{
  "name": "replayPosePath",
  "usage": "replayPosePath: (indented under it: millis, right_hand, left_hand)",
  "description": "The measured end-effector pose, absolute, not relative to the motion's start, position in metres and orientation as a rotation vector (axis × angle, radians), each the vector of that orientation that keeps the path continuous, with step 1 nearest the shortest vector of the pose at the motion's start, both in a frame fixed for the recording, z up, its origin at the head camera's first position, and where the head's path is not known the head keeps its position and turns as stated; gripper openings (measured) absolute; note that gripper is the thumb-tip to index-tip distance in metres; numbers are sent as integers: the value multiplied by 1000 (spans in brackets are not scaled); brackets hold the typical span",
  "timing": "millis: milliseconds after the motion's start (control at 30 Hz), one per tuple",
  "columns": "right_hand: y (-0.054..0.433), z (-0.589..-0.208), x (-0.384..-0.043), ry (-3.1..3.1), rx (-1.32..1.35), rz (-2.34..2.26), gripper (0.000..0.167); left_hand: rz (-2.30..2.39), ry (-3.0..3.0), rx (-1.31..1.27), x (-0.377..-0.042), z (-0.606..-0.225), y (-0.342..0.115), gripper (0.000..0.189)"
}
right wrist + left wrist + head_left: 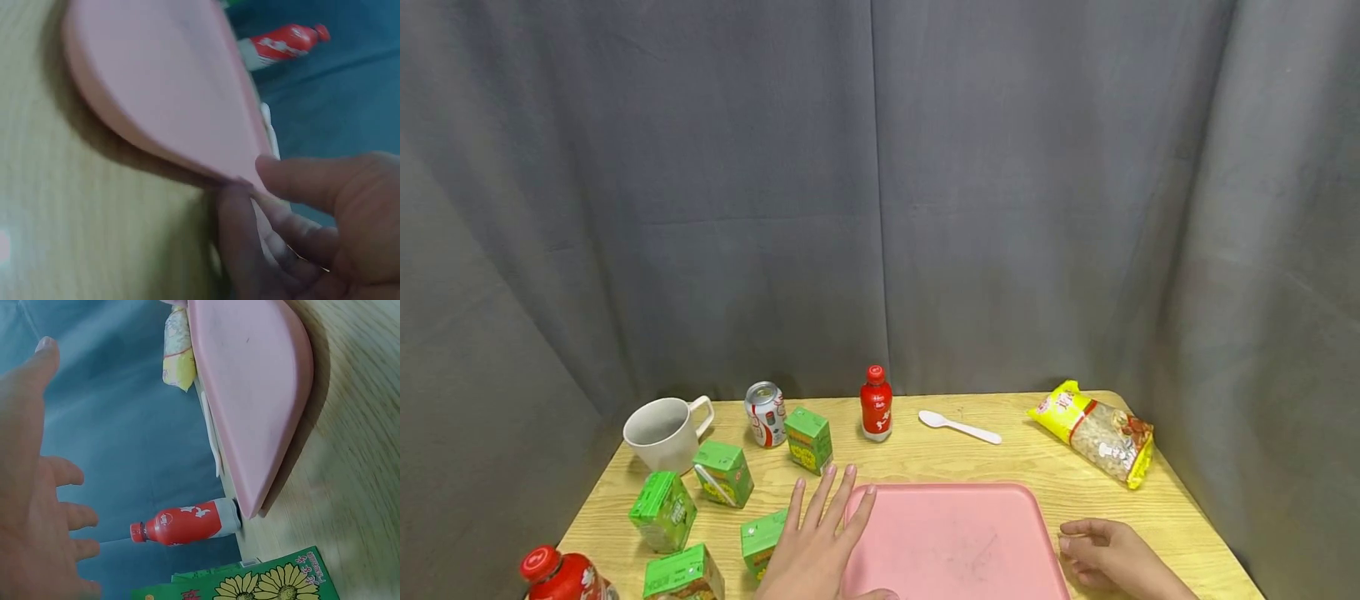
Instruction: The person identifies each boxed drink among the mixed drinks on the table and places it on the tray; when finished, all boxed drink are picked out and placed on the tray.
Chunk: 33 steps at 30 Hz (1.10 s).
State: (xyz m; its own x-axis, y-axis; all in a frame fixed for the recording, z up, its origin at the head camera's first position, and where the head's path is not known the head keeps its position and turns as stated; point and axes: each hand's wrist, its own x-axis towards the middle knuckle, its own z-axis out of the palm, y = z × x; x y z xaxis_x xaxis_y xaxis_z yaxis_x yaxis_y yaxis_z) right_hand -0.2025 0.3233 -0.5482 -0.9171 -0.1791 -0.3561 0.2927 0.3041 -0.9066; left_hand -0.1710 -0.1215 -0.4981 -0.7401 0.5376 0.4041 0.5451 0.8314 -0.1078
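A pink tray (955, 533) lies on the wooden table. My left hand (820, 542) is held over its left side, fingers straight and spread; in the left wrist view that hand (37, 512) has nothing in it. Just off the tray's right edge is my right hand (1108, 554), its fingers loosely bent and holding nothing. In the right wrist view the thumb and forefinger of this hand (350, 219) overlap the tray's rim (156, 147). One green drink carton (762, 537) stands partly hidden behind the left hand.
Several more green cartons (724, 473) stand at the left, near a white mug (662, 433) and a can (766, 417). A red bottle (876, 406) and white spoon (958, 427) are behind the tray. Another red bottle (568, 577) is front left; a yellow snack bag (1097, 433) lies back right.
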Motion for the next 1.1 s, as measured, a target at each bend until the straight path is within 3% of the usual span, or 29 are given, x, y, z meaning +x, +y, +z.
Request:
replayPosePath:
  millis: [267,700,833,1100]
  right_hand:
    - [304,-557,-198,2311,75,-1537,26]
    - [307,-559,-196,2331,-23,-1567,31]
    - [306,-558,-195,2342,-38,-1563,30]
    - [305,-559,-195,2361,-66,-1556,31]
  left_hand:
    - [-218,-2706,-772,-171,-489,-125,98]
    - [-843,-2693,-514,-185,-463,-177,56]
    - [-964,-2762,-434,-186,-464,-186,56]
    - [-633,-3000,-413,-187,-469,-201,56]
